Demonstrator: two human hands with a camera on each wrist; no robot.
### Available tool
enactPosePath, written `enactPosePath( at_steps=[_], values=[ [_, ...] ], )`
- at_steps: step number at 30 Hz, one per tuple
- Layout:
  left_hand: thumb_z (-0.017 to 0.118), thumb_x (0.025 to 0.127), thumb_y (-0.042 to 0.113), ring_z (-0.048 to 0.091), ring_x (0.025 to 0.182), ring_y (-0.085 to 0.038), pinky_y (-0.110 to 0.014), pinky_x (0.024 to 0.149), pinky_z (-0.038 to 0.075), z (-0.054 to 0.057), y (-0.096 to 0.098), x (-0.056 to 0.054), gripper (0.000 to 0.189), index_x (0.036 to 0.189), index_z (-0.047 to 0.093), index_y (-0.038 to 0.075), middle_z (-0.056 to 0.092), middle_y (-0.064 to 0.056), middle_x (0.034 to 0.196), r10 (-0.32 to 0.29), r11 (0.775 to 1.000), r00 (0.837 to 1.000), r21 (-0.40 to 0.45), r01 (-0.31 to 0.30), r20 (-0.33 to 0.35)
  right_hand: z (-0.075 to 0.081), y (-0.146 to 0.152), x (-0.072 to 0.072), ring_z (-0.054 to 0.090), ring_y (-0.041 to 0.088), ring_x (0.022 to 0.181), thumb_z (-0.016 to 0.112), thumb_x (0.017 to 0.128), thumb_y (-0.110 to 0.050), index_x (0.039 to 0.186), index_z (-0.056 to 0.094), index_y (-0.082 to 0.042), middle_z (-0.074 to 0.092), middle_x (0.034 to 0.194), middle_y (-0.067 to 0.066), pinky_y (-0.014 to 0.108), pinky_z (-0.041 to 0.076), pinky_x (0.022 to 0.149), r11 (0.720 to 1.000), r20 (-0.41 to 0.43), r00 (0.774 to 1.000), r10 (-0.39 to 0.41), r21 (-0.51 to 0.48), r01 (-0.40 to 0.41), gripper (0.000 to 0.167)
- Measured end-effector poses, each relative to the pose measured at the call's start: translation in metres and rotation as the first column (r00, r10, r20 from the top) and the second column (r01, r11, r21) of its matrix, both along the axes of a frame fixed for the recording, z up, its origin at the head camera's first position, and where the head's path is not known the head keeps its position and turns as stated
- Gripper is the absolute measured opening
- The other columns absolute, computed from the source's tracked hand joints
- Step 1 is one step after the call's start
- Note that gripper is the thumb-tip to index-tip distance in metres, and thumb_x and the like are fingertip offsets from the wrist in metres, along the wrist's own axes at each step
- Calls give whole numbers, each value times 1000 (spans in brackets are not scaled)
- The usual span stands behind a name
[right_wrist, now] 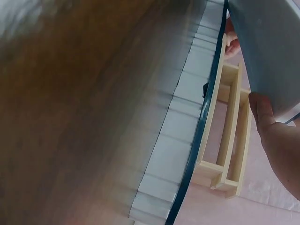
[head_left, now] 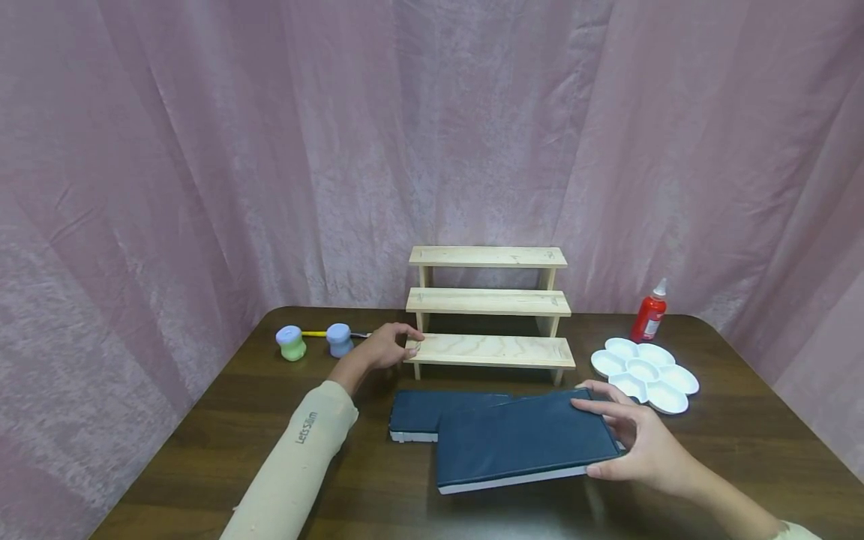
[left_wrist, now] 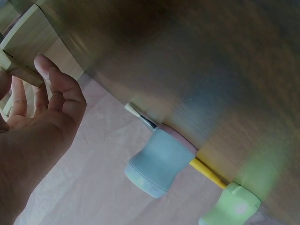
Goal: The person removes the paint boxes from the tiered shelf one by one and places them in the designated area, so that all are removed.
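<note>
My left hand is at the left end of the lowest step of a pale three-step wooden stand. In the left wrist view, its curled fingers and thumb grip the plank's end. My right hand grips the right end of a dark blue book with a white page edge, thumb at the near edge and fingers over the far side. This book is tilted and overlaps a second dark blue book lying in front of the stand. The second book's segmented white edge shows in the right wrist view.
Left of the stand are a green jar and a blue jar, with a yellow-handled brush behind them. On the right stand a white flower-shaped palette and a red bottle. A pink curtain hangs behind the table.
</note>
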State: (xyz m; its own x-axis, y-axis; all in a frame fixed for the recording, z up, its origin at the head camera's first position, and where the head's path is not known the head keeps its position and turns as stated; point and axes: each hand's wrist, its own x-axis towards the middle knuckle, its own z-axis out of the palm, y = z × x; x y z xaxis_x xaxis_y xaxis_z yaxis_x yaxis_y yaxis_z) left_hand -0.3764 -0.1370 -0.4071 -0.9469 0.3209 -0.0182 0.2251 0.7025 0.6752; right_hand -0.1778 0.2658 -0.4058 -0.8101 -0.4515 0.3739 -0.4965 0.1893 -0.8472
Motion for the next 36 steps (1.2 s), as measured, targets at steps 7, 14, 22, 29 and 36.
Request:
enactPosePath(
  at_steps=[7,14,22,29,36],
  values=[
    [72,89,10,51,117,-31,-48,103,40,0,0,0,26,115,72,15,57,-14,135,0,1000,1000,-2,0,-5,2,-3,4,64,17,108,82,70,8,135,54,7,38,146,-2,23,50,91,1000,-26,999,29,-6,-29,71],
    [72,90,9,50,121,-36,-48,103,39,1,1,1,28,117,71,14,56,-15,136,8,1000,1000,7,-8,9,1,-7,7,64,18,109,82,69,9,136,53,7,36,148,-2,25,52,90,998,-28,998,62,-7,-62,73],
    [71,90,10,49,125,-35,-48,106,37,3,2,1,27,116,71,14,55,-16,139,11,1000,1000,15,-12,15,0,-14,11,62,17,113,81,70,9,137,51,8,34,149,-1,23,49,94,995,-12,995,96,-13,-96,73],
    [71,90,11,47,129,-35,-52,107,36,3,3,2,28,117,71,16,52,-17,142,32,999,999,-5,-32,31,0,-19,14,62,18,114,82,74,1,138,55,0,36,147,-4,22,47,94,997,28,998,61,46,-62,70],
    [72,90,11,58,101,-28,-42,94,44,1,2,2,28,117,71,17,58,-14,131,28,1000,999,-11,-27,26,-1,-25,18,57,15,118,82,76,-2,137,56,-2,32,146,21,22,45,95,997,83,996,40,58,-45,66]
  ],
)
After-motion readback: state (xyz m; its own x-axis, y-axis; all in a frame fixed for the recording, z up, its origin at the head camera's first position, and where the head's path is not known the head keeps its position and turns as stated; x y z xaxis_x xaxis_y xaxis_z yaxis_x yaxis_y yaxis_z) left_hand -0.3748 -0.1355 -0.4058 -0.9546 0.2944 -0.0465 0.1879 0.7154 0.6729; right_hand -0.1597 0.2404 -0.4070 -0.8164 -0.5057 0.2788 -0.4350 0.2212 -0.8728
